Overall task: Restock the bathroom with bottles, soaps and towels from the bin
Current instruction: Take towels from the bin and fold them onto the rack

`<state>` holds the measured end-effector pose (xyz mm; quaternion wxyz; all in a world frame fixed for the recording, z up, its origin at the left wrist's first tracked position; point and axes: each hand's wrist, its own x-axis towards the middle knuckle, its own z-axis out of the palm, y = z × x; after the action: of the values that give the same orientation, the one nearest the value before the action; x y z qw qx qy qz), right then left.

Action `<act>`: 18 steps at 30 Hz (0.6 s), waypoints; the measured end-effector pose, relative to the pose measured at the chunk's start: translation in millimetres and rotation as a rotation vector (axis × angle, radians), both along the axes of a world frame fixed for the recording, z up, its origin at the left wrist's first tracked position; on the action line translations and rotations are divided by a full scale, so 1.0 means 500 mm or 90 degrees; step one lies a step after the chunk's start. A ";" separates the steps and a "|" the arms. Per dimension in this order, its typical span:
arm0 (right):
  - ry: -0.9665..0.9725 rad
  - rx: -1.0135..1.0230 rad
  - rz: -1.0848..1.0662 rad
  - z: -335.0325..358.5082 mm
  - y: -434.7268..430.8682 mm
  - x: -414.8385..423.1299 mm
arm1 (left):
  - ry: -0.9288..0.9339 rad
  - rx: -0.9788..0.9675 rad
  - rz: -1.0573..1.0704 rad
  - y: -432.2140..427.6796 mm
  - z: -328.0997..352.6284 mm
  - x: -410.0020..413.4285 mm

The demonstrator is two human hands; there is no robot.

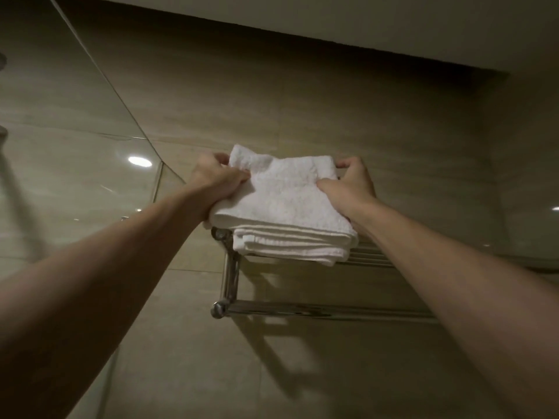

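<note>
At the far left of the frame a glass panel [75,140] stands against the tiled wall [302,110], and a round ceiling light is mirrored in it as a bright spot [139,161]. The left forearm rises from the lower left corner toward the middle of the frame. The left hand [216,182] grips the left edge of a folded white towel [281,195], with the thumb pressed on the top face and the fingers [219,158] curled round the far left corner, clamped on the cloth.

The towel sits in the centre of the frame, lying flat on a lower stack of folded white towels [290,244], whose layered edges show just beneath it. That stack rests on the left end of a chrome wall rack [369,255]. The rack's side bracket [230,267] drops to a lower rail [317,308], which runs off toward the right.

The right hand [352,184] holds the towel's right edge. Its thumb lies on top of the cloth and its fingers [348,162] wrap the far right corner, closed on the towel. The right forearm descends to the lower right corner. A pale ceiling [393,19] fills the upper right.
</note>
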<state>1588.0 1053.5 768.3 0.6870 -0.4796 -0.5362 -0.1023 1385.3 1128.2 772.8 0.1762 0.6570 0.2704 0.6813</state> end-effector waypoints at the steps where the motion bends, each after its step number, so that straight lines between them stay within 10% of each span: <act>1: -0.007 -0.010 -0.014 -0.001 0.005 0.007 | 0.021 0.006 0.011 0.008 -0.001 0.006; 13: -0.372 -0.073 -0.526 0.009 0.037 -0.007 | 0.151 0.037 0.223 0.044 -0.027 0.002; 18: -0.434 -0.153 -0.284 0.003 -0.007 -0.049 | 0.366 0.028 0.117 -0.013 -0.026 -0.011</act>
<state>1563.4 1049.8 769.9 0.3705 -0.5994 -0.6238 -0.3381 1379.7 1121.9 759.8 0.0161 0.7993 0.3527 0.4863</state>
